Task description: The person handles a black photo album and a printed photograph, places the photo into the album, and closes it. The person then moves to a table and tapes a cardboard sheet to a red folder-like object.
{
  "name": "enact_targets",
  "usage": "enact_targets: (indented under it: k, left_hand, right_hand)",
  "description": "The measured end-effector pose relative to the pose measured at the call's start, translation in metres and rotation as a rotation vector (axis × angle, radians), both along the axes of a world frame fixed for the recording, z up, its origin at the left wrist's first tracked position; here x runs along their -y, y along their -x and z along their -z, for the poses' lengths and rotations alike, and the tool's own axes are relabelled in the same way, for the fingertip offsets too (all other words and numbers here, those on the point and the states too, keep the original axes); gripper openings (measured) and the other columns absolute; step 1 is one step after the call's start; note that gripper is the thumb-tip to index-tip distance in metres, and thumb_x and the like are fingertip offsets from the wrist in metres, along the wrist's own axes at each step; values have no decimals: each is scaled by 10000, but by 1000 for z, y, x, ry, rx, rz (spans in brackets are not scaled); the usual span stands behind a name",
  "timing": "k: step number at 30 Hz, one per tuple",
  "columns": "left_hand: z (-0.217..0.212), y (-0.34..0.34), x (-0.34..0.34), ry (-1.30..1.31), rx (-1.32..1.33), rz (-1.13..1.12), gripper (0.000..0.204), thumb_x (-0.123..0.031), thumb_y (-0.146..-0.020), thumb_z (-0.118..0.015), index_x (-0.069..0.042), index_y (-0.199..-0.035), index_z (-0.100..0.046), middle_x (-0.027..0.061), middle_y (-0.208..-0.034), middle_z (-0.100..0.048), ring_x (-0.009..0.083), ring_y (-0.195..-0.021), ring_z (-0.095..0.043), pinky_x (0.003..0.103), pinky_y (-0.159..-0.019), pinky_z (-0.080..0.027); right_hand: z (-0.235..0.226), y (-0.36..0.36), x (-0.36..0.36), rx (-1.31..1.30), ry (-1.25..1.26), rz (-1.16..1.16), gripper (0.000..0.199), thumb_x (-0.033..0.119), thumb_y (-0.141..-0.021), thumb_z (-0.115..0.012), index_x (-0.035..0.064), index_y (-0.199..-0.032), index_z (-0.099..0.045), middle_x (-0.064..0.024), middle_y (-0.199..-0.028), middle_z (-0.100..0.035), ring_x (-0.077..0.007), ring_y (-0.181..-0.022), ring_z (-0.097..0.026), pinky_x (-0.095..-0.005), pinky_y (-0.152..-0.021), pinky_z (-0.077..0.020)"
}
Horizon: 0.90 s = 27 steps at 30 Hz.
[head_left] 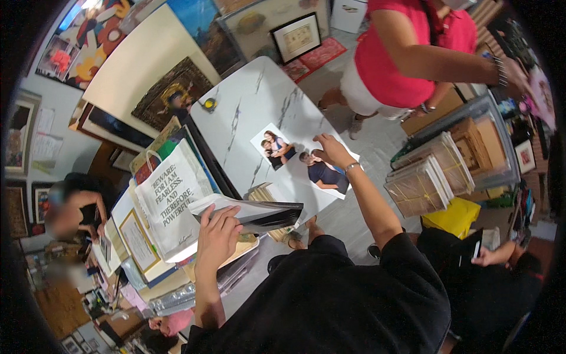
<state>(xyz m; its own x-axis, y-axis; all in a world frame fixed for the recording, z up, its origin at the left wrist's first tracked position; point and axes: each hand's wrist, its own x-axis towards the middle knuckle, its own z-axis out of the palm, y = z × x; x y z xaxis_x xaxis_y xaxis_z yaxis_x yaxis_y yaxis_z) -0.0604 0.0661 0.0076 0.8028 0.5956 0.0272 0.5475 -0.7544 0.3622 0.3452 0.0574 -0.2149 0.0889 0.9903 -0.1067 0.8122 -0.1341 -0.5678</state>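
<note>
My left hand grips the edge of a thin, black-edged flat piece with a white sheet on it. I cannot tell whether it is a picture frame or a folder. It is tilted beside the table's near left edge. My right hand is over a large photo print, its fingers apart at the print's upper part and partly covering it. Left of that print, a second photo print of two people lies flat. Both prints rest on a white marble-patterned table.
A yellow-and-black tape measure sits at the table's far left. A white printed bag leans on stacked frames at left. Wrapped frames stand at right. One person in a red shirt stands beyond the table; another holds a phone.
</note>
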Motion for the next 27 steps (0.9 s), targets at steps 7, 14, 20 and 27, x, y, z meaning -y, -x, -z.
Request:
enact_targets:
  k: [7,14,20,27]
  left_hand:
    - [-8,14,0,81,-95,-208,90,-125,-855,-633,-64,-880,-570,76,-1211,-647,232,-1172,-582,463,-1116,-300]
    - [-12,64,-5,51,-53,-439,90,-65,-844,-614,-60,-839,-525,105,-1193,-668,315,-1134,-610,539,-1064,-342]
    - [17,86,2,50,-57,-559,83,-96,-881,-583,-59,-852,-515,111,-1185,-669,326,-1129,-607,542,-1071,-340]
    - [34,88,12,121,10,-559,137,-128,-901,-572,-53,-818,-492,111,-1183,-670,323,-1135,-605,542,-1070,-341]
  right_hand:
    - [98,80,-112,30,145,168,650,362,-777,-756,0,-1220,-448,-236,-1157,-539,-422,-1089,-547,-481,-919,-489]
    - [148,145,-140,278,235,528,674,360,-727,-756,2,-1200,-436,-168,-1192,-474,-327,-1133,-494,-480,-891,-483]
    - [158,142,-148,301,234,579,471,238,-778,-671,-34,-1102,-464,-203,-1142,-492,-345,-1096,-513,-479,-887,-475]
    - [154,142,-147,384,284,577,497,324,-764,-723,2,-1062,-489,-162,-1104,-492,-328,-1072,-510,-446,-899,-456]
